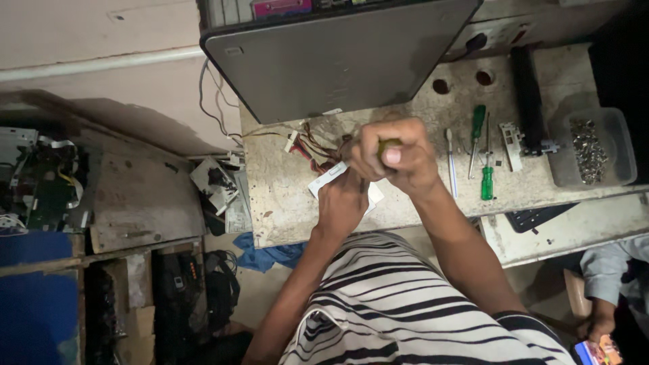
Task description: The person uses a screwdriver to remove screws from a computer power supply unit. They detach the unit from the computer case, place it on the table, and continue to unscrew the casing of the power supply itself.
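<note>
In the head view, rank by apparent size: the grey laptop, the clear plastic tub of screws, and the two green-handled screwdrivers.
1. Grey closed laptop, by far the largest.
2. Clear plastic tub of screws.
3. The two green-handled screwdrivers and: both thin and similar in length, so I would not rank one above the other.

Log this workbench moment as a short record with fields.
Left hand: holds down a flat white part on the worn bench
Right hand: grip closed on a yellow-green tool handle
Beside: bundle of wires
Right of hands: green screwdrivers, clear tub of screws
Behind: closed grey laptop
</note>
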`<state>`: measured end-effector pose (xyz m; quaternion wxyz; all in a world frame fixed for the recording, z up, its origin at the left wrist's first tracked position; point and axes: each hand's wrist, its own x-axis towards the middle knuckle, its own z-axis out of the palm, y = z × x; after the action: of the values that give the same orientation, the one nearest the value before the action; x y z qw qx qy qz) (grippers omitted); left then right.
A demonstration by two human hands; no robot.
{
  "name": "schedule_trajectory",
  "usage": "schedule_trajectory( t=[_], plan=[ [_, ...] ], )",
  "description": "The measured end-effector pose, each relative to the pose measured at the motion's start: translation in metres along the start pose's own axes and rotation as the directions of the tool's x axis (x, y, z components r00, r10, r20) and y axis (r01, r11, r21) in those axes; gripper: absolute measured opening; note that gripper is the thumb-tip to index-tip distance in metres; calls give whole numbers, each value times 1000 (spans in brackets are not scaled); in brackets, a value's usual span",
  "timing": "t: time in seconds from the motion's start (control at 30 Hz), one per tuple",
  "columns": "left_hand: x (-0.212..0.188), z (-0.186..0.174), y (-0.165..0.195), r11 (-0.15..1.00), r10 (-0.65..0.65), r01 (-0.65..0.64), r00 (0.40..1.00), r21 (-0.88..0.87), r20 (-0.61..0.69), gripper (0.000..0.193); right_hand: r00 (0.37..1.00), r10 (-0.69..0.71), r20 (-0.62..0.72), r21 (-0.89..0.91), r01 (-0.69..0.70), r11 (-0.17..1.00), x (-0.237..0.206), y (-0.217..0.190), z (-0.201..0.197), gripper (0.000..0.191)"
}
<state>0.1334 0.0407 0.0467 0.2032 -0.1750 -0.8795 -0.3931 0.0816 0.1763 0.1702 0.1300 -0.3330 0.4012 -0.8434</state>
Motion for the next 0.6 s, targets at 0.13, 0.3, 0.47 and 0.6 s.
schedule_trajectory(
  t=[0.13, 0.3, 0.47, 0.6],
  plan=[
    [-1, 0, 0, 1000, 13, -13, 1000, 15, 17, 12, 1000, 5, -12, 10, -5, 1000, -2, -1, -2, 47],
    [0, 2, -1, 1000, -31, 31, 999, -4, 28, 15, 1000, -11, 5, -5, 11, 1000, 2, 1, -4, 47],
    [-1, 3, -2, 999, -44, 44, 998, -1, 41, 12, 1000, -27, 11, 13, 27, 1000, 1, 2, -1, 46],
    [-1, 4, -6, 1000, 19, -19, 1000, -11, 1, 11, 1000, -27, 13, 3, 27, 1000, 2, 2, -1, 46]
  ],
)
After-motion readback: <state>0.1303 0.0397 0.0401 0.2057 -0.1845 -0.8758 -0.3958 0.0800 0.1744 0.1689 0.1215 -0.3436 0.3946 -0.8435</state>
